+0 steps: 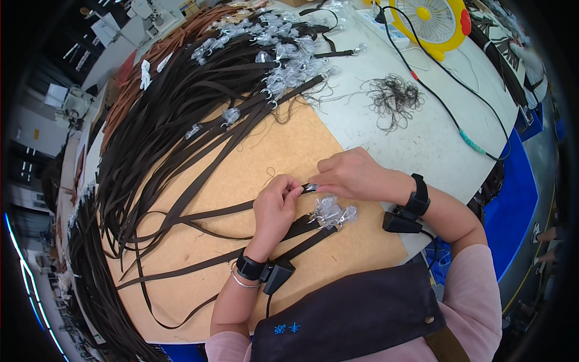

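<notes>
Dark apron [356,314] nearest; hands pinching strap end [309,188], wrapped clasps [330,211] beneath, strap heap [181,114] beyond.

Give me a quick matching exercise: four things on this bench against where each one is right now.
1 yellow fan
2 thread tangle
3 strap end
4 wrapped clips

a pinched between left hand and right hand
b far right corner
c just below the hands
d on the white tabletop, alone

Pairs: 1-b, 2-d, 3-a, 4-c
</notes>
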A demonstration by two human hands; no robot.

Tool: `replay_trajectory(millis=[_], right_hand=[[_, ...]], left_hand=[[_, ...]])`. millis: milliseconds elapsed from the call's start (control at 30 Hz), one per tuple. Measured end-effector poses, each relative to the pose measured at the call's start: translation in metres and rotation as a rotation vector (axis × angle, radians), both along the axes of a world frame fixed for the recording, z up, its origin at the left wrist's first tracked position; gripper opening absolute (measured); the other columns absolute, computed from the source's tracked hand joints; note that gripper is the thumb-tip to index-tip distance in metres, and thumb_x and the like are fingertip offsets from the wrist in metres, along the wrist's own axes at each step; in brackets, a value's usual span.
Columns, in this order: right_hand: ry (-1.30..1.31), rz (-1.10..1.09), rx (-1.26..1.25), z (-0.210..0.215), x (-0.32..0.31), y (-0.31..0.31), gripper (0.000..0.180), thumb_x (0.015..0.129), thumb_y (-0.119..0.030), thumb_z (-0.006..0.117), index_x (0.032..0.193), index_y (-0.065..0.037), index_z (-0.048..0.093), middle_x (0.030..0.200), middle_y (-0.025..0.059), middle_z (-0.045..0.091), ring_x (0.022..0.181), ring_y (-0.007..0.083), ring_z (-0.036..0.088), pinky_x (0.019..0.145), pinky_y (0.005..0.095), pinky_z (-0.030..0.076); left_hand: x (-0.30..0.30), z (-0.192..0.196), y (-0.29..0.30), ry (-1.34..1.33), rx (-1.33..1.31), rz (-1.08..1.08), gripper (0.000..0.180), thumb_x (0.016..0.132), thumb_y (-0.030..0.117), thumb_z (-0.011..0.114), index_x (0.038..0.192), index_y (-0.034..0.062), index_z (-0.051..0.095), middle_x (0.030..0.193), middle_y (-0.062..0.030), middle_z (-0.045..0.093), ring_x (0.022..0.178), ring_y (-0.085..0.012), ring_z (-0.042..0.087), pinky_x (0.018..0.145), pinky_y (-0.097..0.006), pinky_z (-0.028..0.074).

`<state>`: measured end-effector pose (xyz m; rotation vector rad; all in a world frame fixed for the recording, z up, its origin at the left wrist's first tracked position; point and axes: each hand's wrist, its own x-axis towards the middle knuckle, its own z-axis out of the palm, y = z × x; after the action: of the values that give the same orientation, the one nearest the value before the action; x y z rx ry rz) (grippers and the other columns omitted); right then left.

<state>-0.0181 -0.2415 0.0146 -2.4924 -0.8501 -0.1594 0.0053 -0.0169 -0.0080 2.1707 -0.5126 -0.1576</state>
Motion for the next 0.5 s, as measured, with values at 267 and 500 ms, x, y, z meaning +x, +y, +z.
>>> replay_trajectory(millis=[267,500], right_hand=[[0.016,0.031,-0.062,0.008,0.004,0.002,0.016,0.084,-0.025,0.072,0.092,-0.011,0.073,0.078,0.0036,0.062,0.075,0.0255,0.066,0.061,0.0388,0.049],[0.063,-0.137,0.104,-0.006,-0.003,0.000,0.013,0.086,-0.026,0.070,0.089,-0.014,0.074,0.078,0.0024,0.062,0.074,0.0254,0.066,0.062,0.0379,0.051]], left_hand=[[0.000,-0.002,-0.002,-0.021,-0.011,-0.023,0.006,0.089,0.007,0.067,0.091,0.0052,0.062,0.074,-0.0092,0.063,0.065,-0.0230,0.062,0.060,-0.034,0.047],[0.000,0.003,0.015,0.009,-0.034,-0.141,0.004,0.092,-0.001,0.062,0.094,-0.0006,0.059,0.080,-0.0060,0.062,0.072,-0.0127,0.061,0.067,-0.026,0.049]])
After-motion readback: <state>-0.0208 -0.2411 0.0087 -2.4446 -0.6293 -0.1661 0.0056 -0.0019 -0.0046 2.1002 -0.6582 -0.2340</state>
